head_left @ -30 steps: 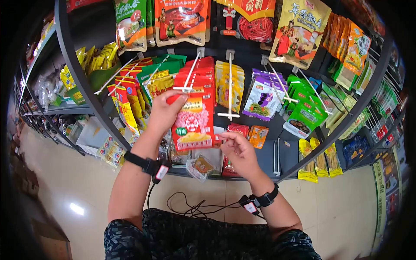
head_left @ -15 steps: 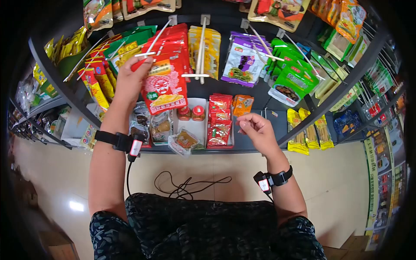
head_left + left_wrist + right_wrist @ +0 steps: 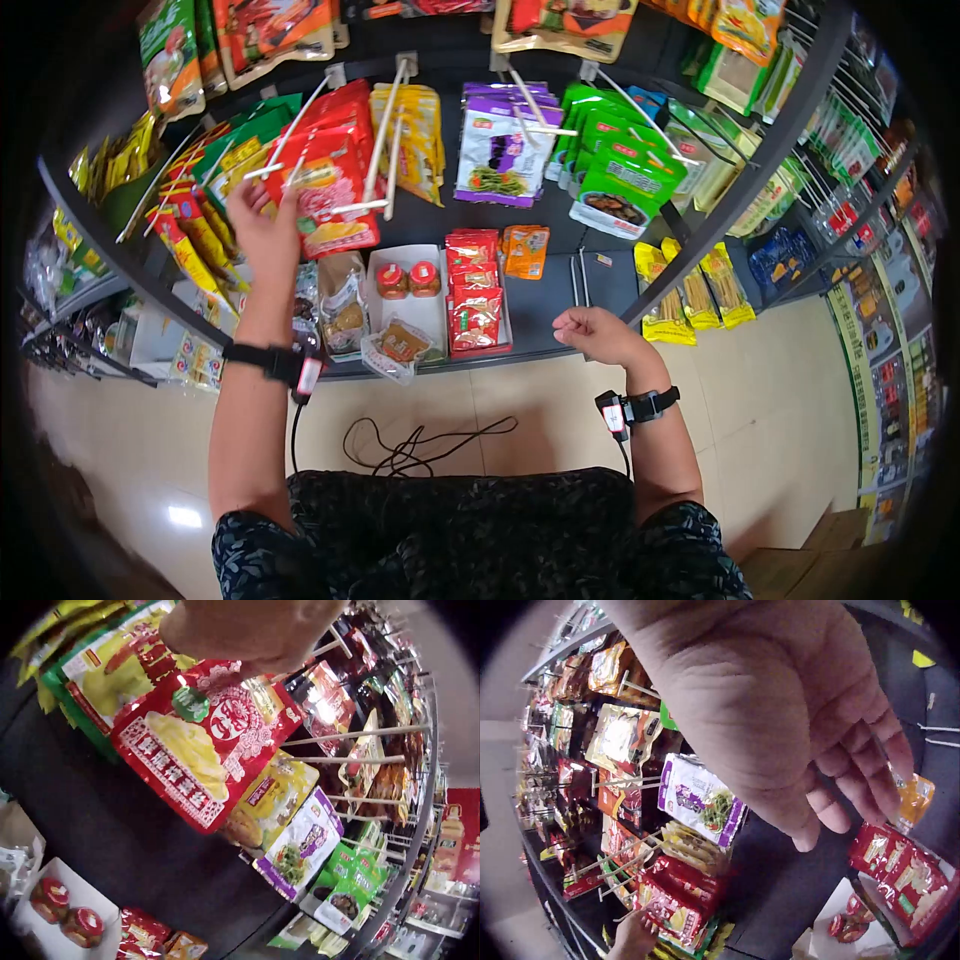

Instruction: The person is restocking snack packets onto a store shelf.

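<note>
My left hand is at the front end of a white display hook, beside the left edge of a red packet with yellow shreds printed on it. Its thumb and fingers stand apart, the thumb overlapping the packet's edge in the head view. In the left wrist view the hand covers the packet's top, and its fingertips are hidden. More red packets hang behind on the same hook. My right hand hovers before the lower shelf with loosely bent fingers and holds nothing. Near it lie small red sachets in a box.
Yellow packets, purple-white packets and green packets hang to the right on long protruding hooks. Two red-lidded jars stand in a white box below. A dark shelf post slants at the right. A black cable lies on the floor.
The red packet, earlier held by its top in my left hand at the hook's end, now hangs further back along the hook. My right hand has moved away from the packet, down and right.
</note>
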### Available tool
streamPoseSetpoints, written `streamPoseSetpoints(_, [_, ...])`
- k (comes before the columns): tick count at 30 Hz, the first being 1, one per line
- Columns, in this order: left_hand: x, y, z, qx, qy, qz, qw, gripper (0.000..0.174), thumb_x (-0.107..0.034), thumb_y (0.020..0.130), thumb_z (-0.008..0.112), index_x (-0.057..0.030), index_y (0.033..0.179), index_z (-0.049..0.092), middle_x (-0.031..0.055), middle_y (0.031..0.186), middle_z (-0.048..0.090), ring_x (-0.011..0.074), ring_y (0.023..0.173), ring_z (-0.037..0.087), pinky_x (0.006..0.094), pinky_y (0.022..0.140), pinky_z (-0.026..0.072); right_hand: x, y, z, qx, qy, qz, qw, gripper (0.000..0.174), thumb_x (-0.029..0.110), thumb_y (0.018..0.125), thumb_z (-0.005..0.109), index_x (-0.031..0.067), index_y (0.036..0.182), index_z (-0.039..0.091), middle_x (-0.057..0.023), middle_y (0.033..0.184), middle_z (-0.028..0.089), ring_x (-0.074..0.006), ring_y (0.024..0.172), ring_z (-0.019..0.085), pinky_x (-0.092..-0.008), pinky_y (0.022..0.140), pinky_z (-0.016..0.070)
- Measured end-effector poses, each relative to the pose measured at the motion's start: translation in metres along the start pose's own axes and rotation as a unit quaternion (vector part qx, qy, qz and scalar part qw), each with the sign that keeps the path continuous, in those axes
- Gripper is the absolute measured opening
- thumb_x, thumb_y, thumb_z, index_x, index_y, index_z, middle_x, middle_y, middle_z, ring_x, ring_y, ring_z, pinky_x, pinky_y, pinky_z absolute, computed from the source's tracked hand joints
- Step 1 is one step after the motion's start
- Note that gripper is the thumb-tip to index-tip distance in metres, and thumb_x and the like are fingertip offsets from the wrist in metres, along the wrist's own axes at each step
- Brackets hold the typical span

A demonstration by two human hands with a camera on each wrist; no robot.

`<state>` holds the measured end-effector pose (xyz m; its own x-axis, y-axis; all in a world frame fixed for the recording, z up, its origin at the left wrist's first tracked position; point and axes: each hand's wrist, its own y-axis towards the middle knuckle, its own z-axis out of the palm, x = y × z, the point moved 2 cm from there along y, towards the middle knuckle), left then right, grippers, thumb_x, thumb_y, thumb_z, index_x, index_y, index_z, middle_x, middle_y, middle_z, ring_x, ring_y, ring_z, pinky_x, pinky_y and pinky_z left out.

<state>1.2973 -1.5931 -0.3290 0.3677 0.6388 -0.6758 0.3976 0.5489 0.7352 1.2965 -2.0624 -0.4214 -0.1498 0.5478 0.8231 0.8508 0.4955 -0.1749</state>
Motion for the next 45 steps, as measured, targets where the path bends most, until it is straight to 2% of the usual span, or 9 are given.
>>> streamPoseSetpoints(4, [0.004,-0.057,-0.036,0.042,-0.03,-0.036,0.998,0.052,-0.002,0.083,0.071,-0.0009,0.128,0.045,0.012,0.119,0.052,0.0193,0.107,0.055,0.0309,0.097,0.0423,-0.019,0.0,-0.01,-0.001,-0.073,0.052,0.996,0.031,0.026,0.087,0.07,0.0008,0.104,0.065,-0.0094,0.086,0.067,-0.0199,0.08,0.063,-0.0325,0.071,0.0509])
streamPoseSetpoints(9, [0.047,-0.108,-0.094,0.357,-0.043,-0.168,0.918,0.013,-0.008,0.089,0.065,-0.0026,0.1,0.061,-0.0011,0.09,0.058,0.0085,0.083,0.053,0.0238,0.075,0.0444,-0.018,0.007,-0.013,-0.031,-0.073,-0.042,0.996,0.031,0.027,0.087,0.069,0.0005,0.102,0.066,-0.014,0.087,0.069,-0.0256,0.078,0.066,-0.037,0.07,0.0518])
streamPoseSetpoints(14, [0.045,-0.105,-0.124,0.307,-0.049,-0.307,0.899,0.008,-0.002,0.09,0.061,-0.0025,0.098,0.062,-0.0001,0.085,0.061,0.008,0.073,0.057,0.022,0.068,0.0475,-0.005,0.015,-0.012,-0.047,-0.083,-0.082,0.992,0.031,0.028,0.089,0.067,0.0007,0.104,0.065,-0.0141,0.089,0.07,-0.0258,0.081,0.067,-0.0364,0.071,0.0521])
streamPoseSetpoints(19, [0.02,-0.075,-0.115,0.28,-0.066,-0.287,0.914,0.006,-0.005,0.092,0.061,-0.004,0.098,0.062,0.0005,0.084,0.063,0.0094,0.076,0.062,0.0228,0.066,0.0493,0.015,0.014,-0.016,-0.064,-0.069,-0.11,0.989,0.029,0.026,0.089,0.065,-0.0004,0.103,0.064,-0.0161,0.088,0.069,-0.0292,0.08,0.067,-0.0378,0.071,0.0515])
streamPoseSetpoints(22, [-0.006,-0.071,-0.1,0.28,-0.061,-0.271,0.919,0.007,-0.006,0.093,0.061,-0.0037,0.099,0.062,0.0002,0.087,0.063,0.0095,0.076,0.062,0.023,0.068,0.0499,0.023,0.012,-0.016,-0.043,-0.063,-0.103,0.992,0.029,0.027,0.091,0.066,0.0015,0.106,0.064,-0.0111,0.09,0.07,-0.0219,0.083,0.066,-0.034,0.072,0.0509])
streamPoseSetpoints(25, [-0.02,-0.072,-0.085,0.326,-0.081,-0.216,0.917,0.008,-0.008,0.093,0.062,-0.0024,0.099,0.062,0.0004,0.086,0.062,0.0091,0.079,0.06,0.0235,0.071,0.0496,0.028,0.007,-0.019,-0.046,-0.033,-0.114,0.992,0.025,0.022,0.089,0.065,0.0,0.102,0.065,-0.0151,0.088,0.07,-0.0272,0.081,0.067,-0.0361,0.072,0.0517])
streamPoseSetpoints(31, [-0.057,-0.094,-0.076,0.493,0.072,-0.078,0.864,0.015,-0.012,0.093,0.065,-0.0006,0.101,0.063,0.0015,0.082,0.061,0.0056,0.075,0.055,0.0225,0.064,0.0462,0.012,0.011,-0.035,-0.033,0.009,-0.095,0.995,0.022,0.013,0.089,0.064,-0.0003,0.107,0.065,-0.0061,0.092,0.07,-0.0139,0.082,0.066,-0.0291,0.076,0.0524])
streamPoseSetpoints(36, [-0.046,-0.099,-0.09,0.627,0.151,-0.098,0.758,0.016,-0.004,0.089,0.066,0.0007,0.103,0.062,0.0043,0.091,0.063,0.0099,0.083,0.059,0.0264,0.074,0.0506,-0.017,0.028,-0.042,-0.002,0.081,-0.059,0.995,0.021,0.017,0.094,0.062,0.0001,0.106,0.064,-0.0024,0.088,0.066,-0.0095,0.079,0.062,-0.0247,0.072,0.0509])
streamPoseSetpoints(45, [0.015,-0.124,-0.107,0.568,0.12,-0.194,0.791,0.019,-0.009,0.087,0.069,0.0007,0.102,0.064,0.0098,0.089,0.067,0.0164,0.081,0.063,0.0301,0.075,0.0517,-0.039,0.062,0.005,0.018,0.099,0.011,0.995,0.014,0.014,0.092,0.064,0.0013,0.098,0.064,-0.0002,0.08,0.064,-0.0084,0.073,0.06,-0.0234,0.066,0.0489])
